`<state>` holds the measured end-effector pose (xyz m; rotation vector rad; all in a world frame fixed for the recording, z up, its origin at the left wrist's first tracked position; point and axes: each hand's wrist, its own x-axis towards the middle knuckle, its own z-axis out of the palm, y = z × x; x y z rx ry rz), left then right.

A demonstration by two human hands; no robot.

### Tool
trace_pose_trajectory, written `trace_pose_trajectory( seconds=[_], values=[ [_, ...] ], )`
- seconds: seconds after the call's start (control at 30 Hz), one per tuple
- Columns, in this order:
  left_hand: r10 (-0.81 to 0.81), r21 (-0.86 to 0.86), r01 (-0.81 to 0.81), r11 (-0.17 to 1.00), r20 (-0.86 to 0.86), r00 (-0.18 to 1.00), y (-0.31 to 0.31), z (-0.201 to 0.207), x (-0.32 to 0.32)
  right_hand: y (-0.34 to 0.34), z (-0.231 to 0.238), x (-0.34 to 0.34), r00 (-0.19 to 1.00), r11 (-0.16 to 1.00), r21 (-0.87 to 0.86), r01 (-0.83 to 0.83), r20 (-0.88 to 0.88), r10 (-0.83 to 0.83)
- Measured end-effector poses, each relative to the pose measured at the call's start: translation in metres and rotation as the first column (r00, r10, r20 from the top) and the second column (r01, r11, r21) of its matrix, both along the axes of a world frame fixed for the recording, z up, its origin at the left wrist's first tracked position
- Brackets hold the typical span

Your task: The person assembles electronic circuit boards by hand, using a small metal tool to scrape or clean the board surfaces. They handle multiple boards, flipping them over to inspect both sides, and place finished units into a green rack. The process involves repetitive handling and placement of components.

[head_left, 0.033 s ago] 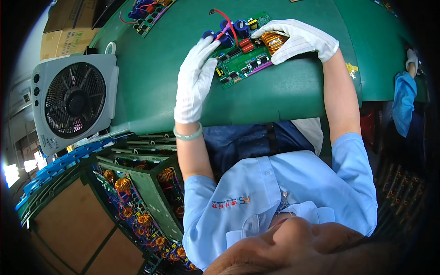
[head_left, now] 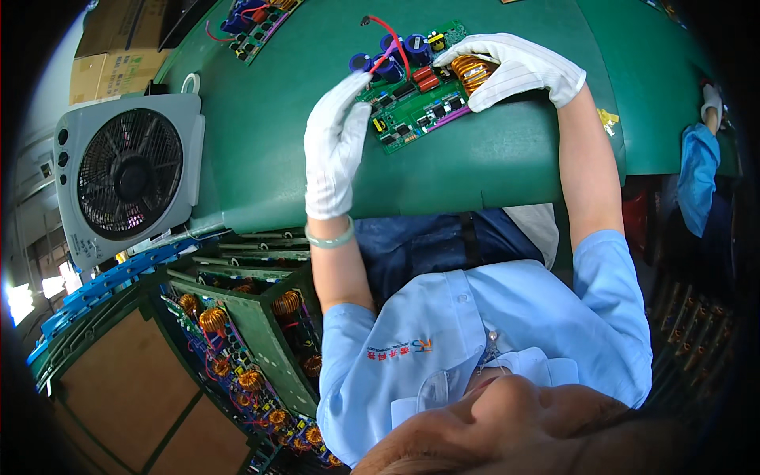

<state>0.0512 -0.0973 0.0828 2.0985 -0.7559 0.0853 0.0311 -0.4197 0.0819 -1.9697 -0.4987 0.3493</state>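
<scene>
On the green table mat lies a green circuit board (head_left: 412,111), tilted slightly, with several blue capacitors (head_left: 416,49) along its far side. Two red film capacitors (head_left: 426,77) sit at its middle. My right hand (head_left: 518,70), in a white glove, has thumb and fingers around the copper-wound coil (head_left: 473,73) at the board's right end. My left hand (head_left: 336,138), also gloved, is at the left edge, thumb apart from the fingers. Its fingertips are by the end of a short red wire; whether they touch it I cannot tell. A longer red wire (head_left: 402,43) curves up from the board.
A grey box fan (head_left: 131,174) stands at left, near cardboard boxes (head_left: 115,75). Another circuit board (head_left: 257,36) lies at the far left of the mat. Below left, a green rack (head_left: 261,332) holds several boards with coils. At far right shows a co-worker's blue sleeve (head_left: 698,178).
My left hand has drawn back slightly toward me, uncovering the leftmost blue capacitor. My right hand and the circuit board have stayed in place.
</scene>
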Motion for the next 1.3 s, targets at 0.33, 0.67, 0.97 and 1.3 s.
trace_pose_trajectory(
  seconds=[0.33, 0.67, 0.97, 1.3],
  values=[
    [0.186, 0.161, -0.246, 0.956, 0.318, 0.93, -0.009, -0.032, -0.051, 0.0, 0.001, -0.001, 0.999, 0.997, -0.065, 0.032, 0.006, -0.031],
    [0.207, 0.161, -0.264, 0.951, 0.3, 0.931, -0.015, -0.038, -0.051, 0.001, -0.003, 0.001, 0.999, 0.996, -0.087, 0.004, 0.049, 0.0],
    [0.173, 0.154, -0.233, 0.96, 0.327, 0.929, -0.026, -0.029, -0.076, -0.003, 0.002, 0.006, 0.999, 0.999, -0.007, -0.039, -0.021, 0.039],
    [0.164, 0.155, -0.265, 0.952, 0.474, 0.865, -0.024, -0.048, -0.08, 0.001, 0.004, 0.003, 0.993, 0.998, 0.06, -0.012, -0.114, 0.019]
  ],
)
